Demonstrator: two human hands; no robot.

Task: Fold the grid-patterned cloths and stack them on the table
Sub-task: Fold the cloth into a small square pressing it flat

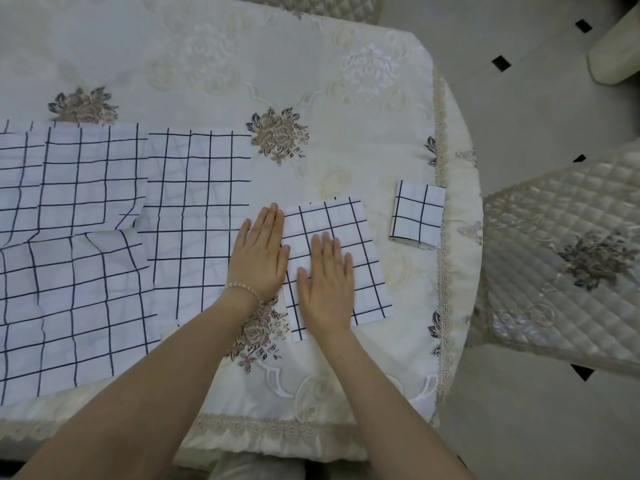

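A half-folded grid-patterned cloth (360, 237) lies flat near the table's right side. My right hand (327, 282) rests flat on it, fingers spread. My left hand (261, 252), with a bead bracelet at the wrist, lies flat at the cloth's left edge, partly on the tablecloth. A small, fully folded grid cloth (417, 213) sits at the table's right edge. To the left, several unfolded grid cloths (86, 237) lie spread and overlapping; the nearest one (197, 202) reaches almost to my left hand.
The table (242, 64) is covered with a cream embroidered tablecloth with flower motifs and a lace border. A quilted chair cushion (561, 261) stands to the right, another chair back at the far edge. The floor is grey tile with black diamonds.
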